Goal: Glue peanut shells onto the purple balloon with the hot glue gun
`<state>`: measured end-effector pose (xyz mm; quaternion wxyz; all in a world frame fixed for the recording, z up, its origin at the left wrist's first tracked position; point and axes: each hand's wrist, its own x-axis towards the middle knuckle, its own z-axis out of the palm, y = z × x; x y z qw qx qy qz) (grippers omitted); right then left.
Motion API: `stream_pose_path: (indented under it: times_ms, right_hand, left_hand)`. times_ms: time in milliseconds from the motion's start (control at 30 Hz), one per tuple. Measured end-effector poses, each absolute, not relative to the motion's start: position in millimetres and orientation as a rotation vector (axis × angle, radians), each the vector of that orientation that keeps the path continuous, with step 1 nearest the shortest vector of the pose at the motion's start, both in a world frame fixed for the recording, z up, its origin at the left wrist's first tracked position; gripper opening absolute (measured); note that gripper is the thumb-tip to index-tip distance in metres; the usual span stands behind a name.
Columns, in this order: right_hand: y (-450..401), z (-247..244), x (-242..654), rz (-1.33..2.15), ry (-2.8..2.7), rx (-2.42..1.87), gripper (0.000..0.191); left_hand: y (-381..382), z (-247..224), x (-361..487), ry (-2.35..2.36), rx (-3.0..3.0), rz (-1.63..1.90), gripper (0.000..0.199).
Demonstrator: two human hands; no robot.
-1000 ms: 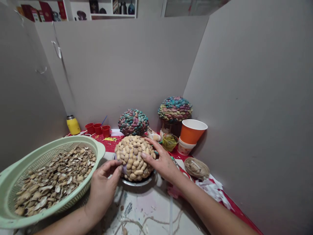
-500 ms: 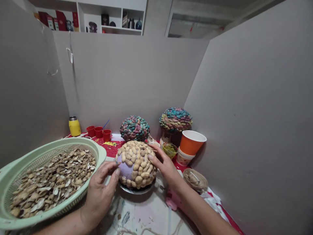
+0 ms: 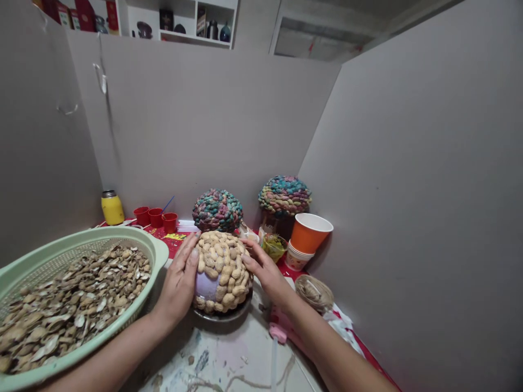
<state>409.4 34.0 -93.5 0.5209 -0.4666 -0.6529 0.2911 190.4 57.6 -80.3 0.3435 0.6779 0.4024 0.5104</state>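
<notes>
A rounded dome covered in peanut shells rests on a dark, shiny dish. A bare purple patch shows low on its front left. My left hand cups the dome's left side, fingers laid along the shells. On the opposite side, my right hand holds the upper right with its fingers and thumb. A pale green basket of loose shell halves stands left of my left hand. Under my right forearm lies a pink glue gun with a clear stick at its back, partly hidden.
Behind the dome are two multicoloured domes, one raised at right. Red cups and a yellow bottle stand back left. Stacked paper cups and a twine coil are at right. Grey partitions enclose the table.
My left hand has moved from a pinch near the purple patch up onto the dome's left side. My right hand stays on the right side. The view has shifted slightly.
</notes>
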Motion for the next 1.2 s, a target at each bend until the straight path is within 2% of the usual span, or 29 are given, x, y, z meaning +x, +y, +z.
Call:
stream_pose_path:
  times_ms: [133,200,267,500,1200]
  right_hand:
    - [27.4,-86.2,408.7,0.492,-1.548,-1.208,0.049]
    - [15.0,-77.2,400.0,0.225,-1.545,-1.193,0.040]
    - [-1.6,-67.9,385.7,-0.099,-1.608,-1.068,0.022]
    - [-28.5,-65.4,348.7,-0.567,-1.990,-0.878,0.014]
    - [-22.2,-78.7,349.9,-0.670,-2.015,-0.970,0.015]
  left_hand:
    - [60.0,-89.8,192.9,1.044,1.729,1.299,0.048]
    - [59.2,-92.5,192.7,1.053,1.751,1.297,0.049]
    - [57.9,-94.2,192.5,1.060,1.768,1.289,0.050]
    - [51.0,-100.0,194.6,1.099,1.849,1.286,0.049]
    - [45.4,-102.7,198.9,1.086,1.831,1.313,0.049]
